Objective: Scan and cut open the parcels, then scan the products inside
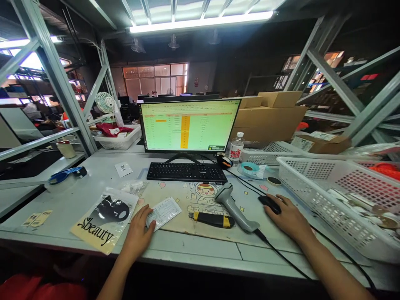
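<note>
My left hand [139, 229] lies on the desk with its fingers stretched out, thumb and fingertips at the left edge of a small clear packet [164, 211] with a printed white label. Left of that hand is a zip pouch [106, 218] marked "Sbeauty" with a black item showing. Under my right hand [288, 217] is a black computer mouse [269, 204], the fingers resting over it. Between the hands lie a yellow-and-black utility knife [211, 219] and a grey barcode scanner [235, 206], its cable running to the front edge.
A monitor [200, 125] showing a spreadsheet stands behind a black keyboard [186, 172]. To the right are a bottle [236, 148], a tape roll [250, 168] and a white plastic basket [331, 208] of goods. A tape dispenser [64, 178] sits at left.
</note>
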{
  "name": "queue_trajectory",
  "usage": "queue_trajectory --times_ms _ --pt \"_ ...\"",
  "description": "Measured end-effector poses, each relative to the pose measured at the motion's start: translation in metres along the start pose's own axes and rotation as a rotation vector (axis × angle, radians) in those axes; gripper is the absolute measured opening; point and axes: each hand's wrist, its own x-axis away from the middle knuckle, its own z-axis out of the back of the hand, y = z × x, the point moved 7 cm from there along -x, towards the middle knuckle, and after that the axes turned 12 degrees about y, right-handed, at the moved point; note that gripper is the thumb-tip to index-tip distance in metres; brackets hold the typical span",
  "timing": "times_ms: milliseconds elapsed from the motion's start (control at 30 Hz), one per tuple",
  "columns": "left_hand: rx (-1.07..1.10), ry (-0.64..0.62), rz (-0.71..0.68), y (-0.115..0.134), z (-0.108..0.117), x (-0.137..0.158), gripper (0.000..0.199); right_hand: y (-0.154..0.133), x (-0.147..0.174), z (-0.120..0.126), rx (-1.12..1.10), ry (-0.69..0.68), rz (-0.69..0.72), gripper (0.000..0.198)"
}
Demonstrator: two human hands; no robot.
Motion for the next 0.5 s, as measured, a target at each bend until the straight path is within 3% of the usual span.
queue_trajectory --times_ms 333,500 --pt "0.001 0.014 0.03 -0.003 0.003 0.001 0.045 -0.015 0.009 0.011 -0.041 0.147 0.141 0.058" --pt "-0.011 0.005 0.02 -0.005 0.003 0.001 0.047 -0.022 0.012 -0.001 -0.013 0.11 0.202 0.054"
